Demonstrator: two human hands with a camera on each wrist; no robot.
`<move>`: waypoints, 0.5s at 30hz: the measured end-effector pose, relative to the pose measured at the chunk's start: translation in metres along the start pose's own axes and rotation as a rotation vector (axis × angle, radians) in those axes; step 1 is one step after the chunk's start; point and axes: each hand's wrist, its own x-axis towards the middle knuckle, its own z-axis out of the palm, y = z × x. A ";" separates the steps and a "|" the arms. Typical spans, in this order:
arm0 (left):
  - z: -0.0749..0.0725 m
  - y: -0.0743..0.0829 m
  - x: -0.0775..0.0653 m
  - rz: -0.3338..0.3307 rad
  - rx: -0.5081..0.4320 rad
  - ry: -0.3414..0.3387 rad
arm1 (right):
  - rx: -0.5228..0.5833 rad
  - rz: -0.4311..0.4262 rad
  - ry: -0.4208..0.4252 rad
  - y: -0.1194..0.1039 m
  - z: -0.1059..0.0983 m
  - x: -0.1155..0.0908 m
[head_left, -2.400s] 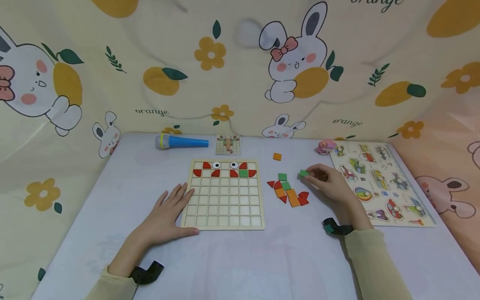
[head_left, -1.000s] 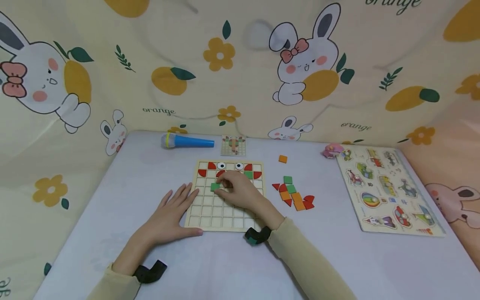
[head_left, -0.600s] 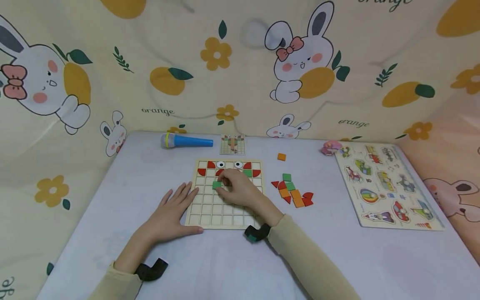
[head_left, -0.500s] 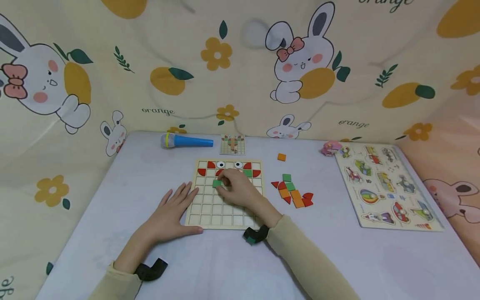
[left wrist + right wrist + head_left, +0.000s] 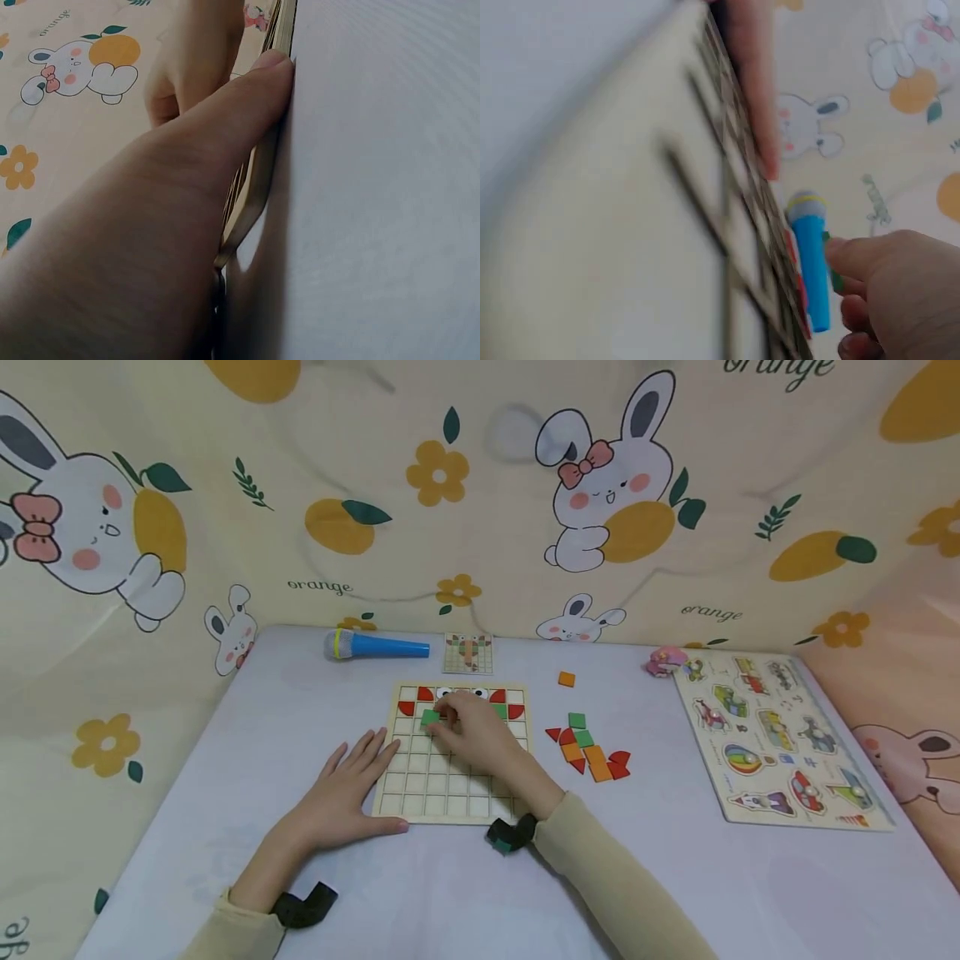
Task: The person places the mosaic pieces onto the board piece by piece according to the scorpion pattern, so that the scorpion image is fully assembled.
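Observation:
A pale wooden grid board [image 5: 438, 785] lies on the table, with red quarter-round tiles, a green square and two eye pieces in its far rows. My left hand [image 5: 341, 797] rests spread along the board's left side; its thumb [image 5: 259, 86] touches the near edge in the left wrist view. Over the second row from the far side, my right hand [image 5: 476, 731] pinches a green square tile [image 5: 430, 717] between thumb and fingers. In the right wrist view that green tile [image 5: 837, 282] sits partly hidden behind the fingers. My right hand covers part of the eye pieces.
Loose red, orange and green tiles [image 5: 597, 762] lie right of the board, and an orange square [image 5: 567, 679] farther back. Behind the board are a small pattern card [image 5: 468, 654] and a blue toy microphone [image 5: 386, 647]. A picture puzzle board [image 5: 780, 743] and pink toy [image 5: 665, 661] lie right.
My right hand has carried the green square leftward from beside the loose tiles to above the board, then a little toward the far rows. My left hand has stayed at the board's left edge.

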 end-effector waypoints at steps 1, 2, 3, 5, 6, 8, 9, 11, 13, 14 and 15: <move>0.001 0.000 0.001 -0.001 0.002 -0.004 | 0.001 0.004 0.008 0.000 -0.001 0.002; 0.001 0.001 0.001 -0.002 0.002 -0.005 | 0.008 0.006 0.016 0.001 -0.002 0.004; 0.001 0.001 0.002 0.000 0.004 -0.005 | 0.013 0.014 0.020 0.001 -0.003 0.006; 0.002 0.002 0.001 -0.002 0.003 -0.004 | 0.022 0.033 0.017 0.003 -0.002 0.010; 0.003 0.002 0.001 0.001 0.002 -0.001 | 0.026 0.048 0.013 0.004 -0.002 0.011; 0.003 0.003 0.001 0.008 0.001 0.003 | 0.040 0.074 0.009 0.007 0.000 0.012; 0.003 0.003 0.001 0.009 0.001 0.002 | 0.045 0.082 0.009 0.008 0.001 0.012; 0.003 0.003 0.001 0.009 0.000 0.002 | 0.050 0.087 0.013 0.009 0.002 0.012; 0.002 0.002 0.001 0.009 -0.001 0.003 | 0.050 0.080 0.020 0.009 0.004 0.013; 0.001 0.001 0.001 0.007 -0.002 0.002 | 0.048 0.081 0.021 0.009 0.005 0.013; 0.001 0.001 0.000 0.004 -0.001 0.000 | 0.044 0.084 0.023 0.008 0.006 0.014</move>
